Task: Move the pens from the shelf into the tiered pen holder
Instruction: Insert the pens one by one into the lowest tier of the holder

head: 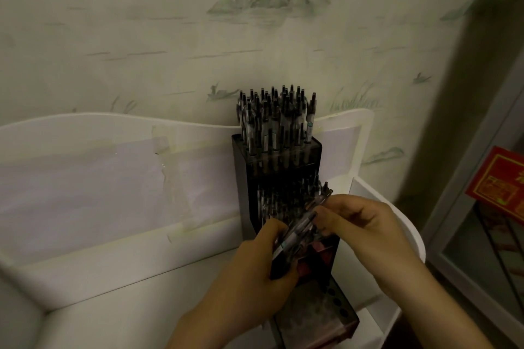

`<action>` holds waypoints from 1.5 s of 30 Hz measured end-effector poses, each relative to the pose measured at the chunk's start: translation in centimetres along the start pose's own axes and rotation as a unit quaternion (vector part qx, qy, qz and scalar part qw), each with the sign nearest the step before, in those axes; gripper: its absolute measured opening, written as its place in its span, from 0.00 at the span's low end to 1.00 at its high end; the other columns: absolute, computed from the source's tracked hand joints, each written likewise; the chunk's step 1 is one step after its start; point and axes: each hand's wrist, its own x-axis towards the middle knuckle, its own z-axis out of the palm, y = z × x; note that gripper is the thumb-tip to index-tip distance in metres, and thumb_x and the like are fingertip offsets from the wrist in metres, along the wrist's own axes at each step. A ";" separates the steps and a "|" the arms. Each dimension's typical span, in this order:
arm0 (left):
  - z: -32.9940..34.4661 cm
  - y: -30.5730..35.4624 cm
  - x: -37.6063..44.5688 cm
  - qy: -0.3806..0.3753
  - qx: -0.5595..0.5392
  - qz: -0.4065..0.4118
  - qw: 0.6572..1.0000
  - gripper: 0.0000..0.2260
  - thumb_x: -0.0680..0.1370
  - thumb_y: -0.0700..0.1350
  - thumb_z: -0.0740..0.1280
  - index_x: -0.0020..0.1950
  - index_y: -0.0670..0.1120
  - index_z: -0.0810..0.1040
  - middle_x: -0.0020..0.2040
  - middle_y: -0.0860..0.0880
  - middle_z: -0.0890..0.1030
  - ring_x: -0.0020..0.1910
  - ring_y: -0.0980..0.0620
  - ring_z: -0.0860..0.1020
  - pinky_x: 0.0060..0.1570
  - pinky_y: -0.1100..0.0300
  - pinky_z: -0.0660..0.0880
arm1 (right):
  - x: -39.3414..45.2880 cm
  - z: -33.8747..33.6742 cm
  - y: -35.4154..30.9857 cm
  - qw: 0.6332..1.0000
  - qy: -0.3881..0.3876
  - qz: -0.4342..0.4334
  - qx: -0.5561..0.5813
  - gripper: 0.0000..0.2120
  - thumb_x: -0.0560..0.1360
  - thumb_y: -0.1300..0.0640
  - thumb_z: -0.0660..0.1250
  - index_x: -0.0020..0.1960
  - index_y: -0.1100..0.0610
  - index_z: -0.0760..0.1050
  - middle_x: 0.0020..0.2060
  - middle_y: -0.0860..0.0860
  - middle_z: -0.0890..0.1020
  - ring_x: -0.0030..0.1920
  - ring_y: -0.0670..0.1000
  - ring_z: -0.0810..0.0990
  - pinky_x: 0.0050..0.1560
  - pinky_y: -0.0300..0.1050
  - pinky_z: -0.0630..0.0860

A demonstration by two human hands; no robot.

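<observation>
Both grips closed: left hand [255, 272] clutches pens [295, 238]; right hand [365, 224] pinches one over holder [283, 167]

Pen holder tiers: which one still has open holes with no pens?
The lowest front tier of the pen holder, below both hands: its round holes show empty. The top tier is packed with upright pens, and the middle tier holds pens too.

I note the tiered pen holder [278, 156]: dark translucent glossy plastic. Shelf [113, 278]: smooth matt white. Pens [276, 119]: clear plastic barrels.
</observation>
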 end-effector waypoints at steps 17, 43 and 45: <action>-0.6 -0.7 0.0 -0.013 0.016 -0.008 1.000 0.09 0.78 0.46 0.65 0.48 0.61 0.69 0.41 0.57 0.78 0.33 0.58 0.76 0.32 0.68 0.69 | 1.2 -3.8 -3.5 0.981 0.171 -0.060 0.073 0.09 0.74 0.59 0.66 0.50 0.63 0.81 0.40 0.57 0.85 0.39 0.53 0.85 0.41 0.38 0.81; -1.0 -0.9 0.4 0.019 0.036 0.021 0.999 0.06 0.79 0.45 0.65 0.47 0.56 0.69 0.34 0.52 0.75 0.28 0.59 0.72 0.27 0.69 0.64 | 4.4 -3.6 3.5 0.929 0.111 -0.109 -0.337 0.07 0.74 0.51 0.71 0.50 0.53 0.82 0.37 0.44 0.84 0.40 0.41 0.82 0.45 0.38 0.79; -0.9 -0.9 0.3 0.019 0.033 0.019 0.999 0.06 0.79 0.46 0.64 0.48 0.56 0.69 0.35 0.52 0.76 0.29 0.60 0.72 0.28 0.70 0.65 | 4.6 -3.7 3.6 0.923 0.088 -0.098 -0.362 0.05 0.74 0.52 0.72 0.46 0.53 0.82 0.35 0.44 0.84 0.38 0.41 0.83 0.44 0.41 0.80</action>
